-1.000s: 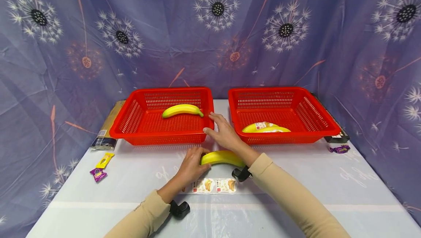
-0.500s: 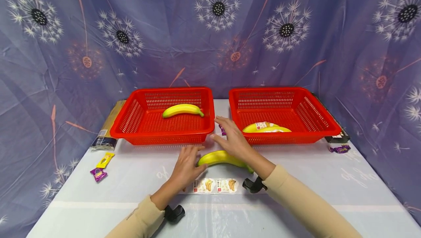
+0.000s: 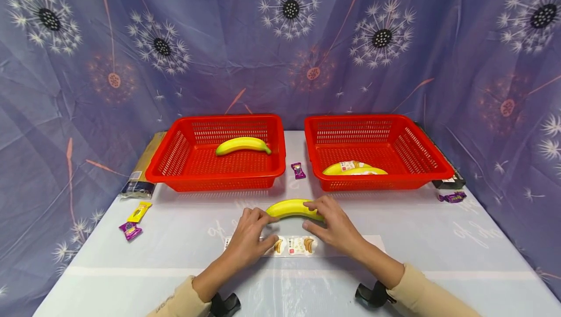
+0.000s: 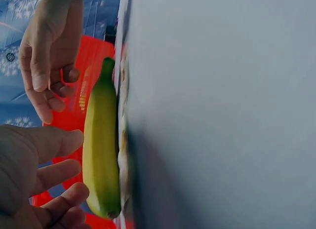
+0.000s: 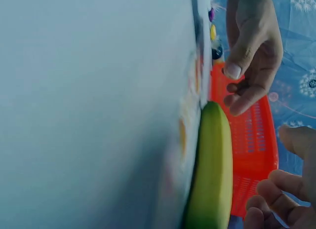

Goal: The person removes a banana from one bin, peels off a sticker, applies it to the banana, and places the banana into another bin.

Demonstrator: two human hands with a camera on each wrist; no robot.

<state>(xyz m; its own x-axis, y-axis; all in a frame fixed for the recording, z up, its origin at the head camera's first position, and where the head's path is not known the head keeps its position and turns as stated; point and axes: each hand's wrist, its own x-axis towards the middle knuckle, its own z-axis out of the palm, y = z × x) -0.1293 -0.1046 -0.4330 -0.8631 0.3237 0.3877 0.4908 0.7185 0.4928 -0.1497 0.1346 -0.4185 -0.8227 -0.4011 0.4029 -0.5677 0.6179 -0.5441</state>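
A yellow banana (image 3: 287, 207) lies crosswise on the white table, in front of the gap between two red baskets. My left hand (image 3: 246, 237) hovers by its left end with fingers bent loosely, holding nothing. Over its right end is my right hand (image 3: 336, 225), thumb and fingers spread apart. Both wrist views show the banana (image 4: 102, 150) apart from the thumbs. Nearer the person lies a strip of banana-picture stickers (image 3: 302, 246), its left part hidden by the left hand.
The left red basket (image 3: 219, 184) holds one banana (image 3: 243, 145). In the right red basket (image 3: 377, 183) are two bananas (image 3: 355, 169) with stickers. Wrapped candies (image 3: 298, 170) lie between the baskets and near both table sides. A package (image 3: 143, 166) stands at left, a dark box (image 3: 451, 182) at right.
My right hand has drawn back from the gap between the baskets to the banana's right end. The left hand has let go of the banana and shifted slightly toward the person.
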